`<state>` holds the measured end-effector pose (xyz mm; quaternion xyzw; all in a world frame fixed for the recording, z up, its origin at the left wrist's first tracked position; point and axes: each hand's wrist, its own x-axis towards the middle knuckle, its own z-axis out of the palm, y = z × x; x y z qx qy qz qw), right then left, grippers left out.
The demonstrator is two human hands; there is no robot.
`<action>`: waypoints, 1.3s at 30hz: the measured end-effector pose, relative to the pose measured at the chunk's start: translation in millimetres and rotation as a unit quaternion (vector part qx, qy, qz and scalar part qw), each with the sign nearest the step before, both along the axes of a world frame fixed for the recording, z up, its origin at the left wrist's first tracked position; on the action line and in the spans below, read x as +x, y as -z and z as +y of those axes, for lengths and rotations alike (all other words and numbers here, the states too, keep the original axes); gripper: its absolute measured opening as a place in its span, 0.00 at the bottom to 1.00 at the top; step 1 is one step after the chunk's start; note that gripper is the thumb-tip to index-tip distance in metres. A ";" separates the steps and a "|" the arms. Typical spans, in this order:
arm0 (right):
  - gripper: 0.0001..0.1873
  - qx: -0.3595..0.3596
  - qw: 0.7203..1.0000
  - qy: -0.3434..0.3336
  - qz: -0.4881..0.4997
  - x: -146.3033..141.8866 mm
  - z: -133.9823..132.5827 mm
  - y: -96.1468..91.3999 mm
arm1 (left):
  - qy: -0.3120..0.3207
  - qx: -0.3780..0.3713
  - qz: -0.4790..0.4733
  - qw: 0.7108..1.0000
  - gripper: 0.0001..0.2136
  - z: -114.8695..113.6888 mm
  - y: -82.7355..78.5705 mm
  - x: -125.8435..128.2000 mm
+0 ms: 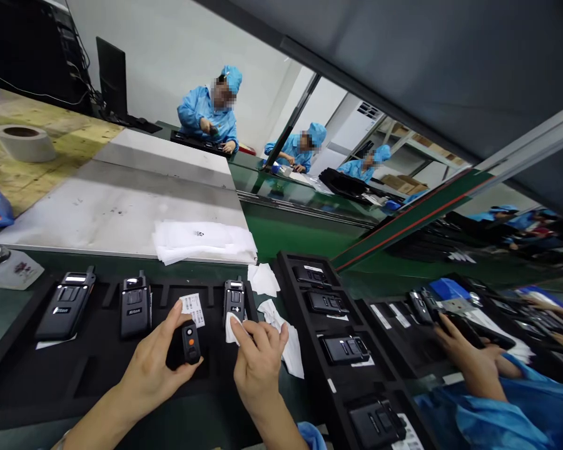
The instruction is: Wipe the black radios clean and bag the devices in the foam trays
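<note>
My left hand (152, 365) grips a black handheld radio (187, 342) by its sides, its edge with an orange button facing up. My right hand (258, 359) pinches a small white cloth (231, 327) beside that radio. Both hands hover over a black foam tray (94, 369) that holds other black radios (134, 304) lying in slots, one (66, 304) at the left, one (234, 299) just behind my right hand. A small white label (192, 308) lies in the tray near my left thumb.
A stack of white sheets (204, 240) lies on a metal plate (122, 200) behind the tray. More trays with radios (342, 350) sit to the right on the green belt. A person's sleeve and hand (473, 369) work at right; others in blue sit across the belt.
</note>
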<state>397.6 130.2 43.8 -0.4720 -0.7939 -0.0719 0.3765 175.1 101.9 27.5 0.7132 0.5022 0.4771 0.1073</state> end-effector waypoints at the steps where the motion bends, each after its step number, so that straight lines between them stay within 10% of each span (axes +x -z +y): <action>1: 0.30 -0.010 1.000 -0.001 0.006 5.0 0.3 4.8 | 0.000 0.003 0.003 1.000 0.44 0.2 -0.2 0.4; 9: 0.30 -0.045 0.996 -0.020 0.078 25.7 5.9 28.9 | -0.044 0.021 0.053 0.997 0.42 5.8 -7.9 4.5; 14: 0.26 -0.048 0.983 -0.016 0.179 29.8 7.4 42.2 | -0.212 -0.248 0.183 0.927 0.46 63.3 -43.6 3.8; 19: 0.25 -0.049 0.965 -0.007 0.256 30.0 8.0 46.0 | -0.175 -0.376 0.294 0.861 0.41 134.6 -62.4 10.1; 32: 0.18 -0.067 0.913 -0.004 0.401 39.3 10.7 69.6 | -0.102 -0.289 0.289 0.907 0.43 147.7 -39.5 139.3; 39: 0.16 -0.062 0.881 0.002 0.469 43.5 12.9 74.8 | -0.022 -0.252 0.188 0.949 0.45 118.5 -35.0 126.1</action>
